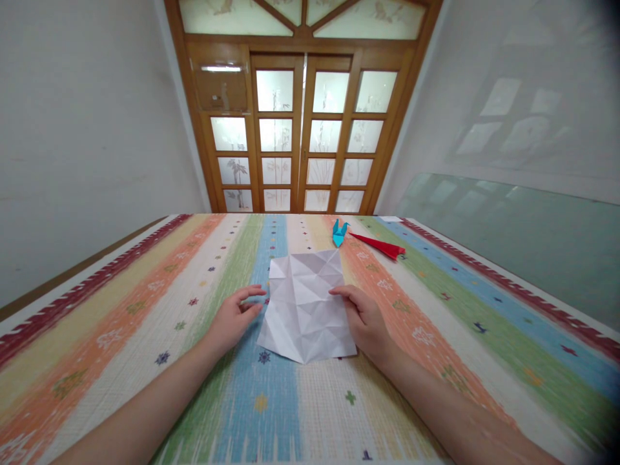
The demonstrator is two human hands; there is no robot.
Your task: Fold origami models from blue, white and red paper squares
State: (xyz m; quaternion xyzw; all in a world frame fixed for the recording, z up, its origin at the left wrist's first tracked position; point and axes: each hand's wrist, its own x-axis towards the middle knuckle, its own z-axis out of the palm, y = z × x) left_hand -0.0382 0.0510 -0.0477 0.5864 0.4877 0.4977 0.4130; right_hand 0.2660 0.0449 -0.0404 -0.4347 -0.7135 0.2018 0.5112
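Note:
A white sheet of paper (307, 310), unfolded and covered with crease lines, lies in front of me with its edges lifting unevenly. My left hand (241, 313) is just off the paper's left edge, fingers apart and holding nothing. On the other side, my right hand (363, 316) grips the paper's right edge, its index finger on top and the thumb and other fingers partly hidden from view.
Beyond the paper stand a blue folded-paper figure (340, 233) and a long red folded-paper piece (380, 246). A striped, patterned cloth (194, 303) covers the table. A wooden door with glass panes (300, 135) is at the far end, between walls.

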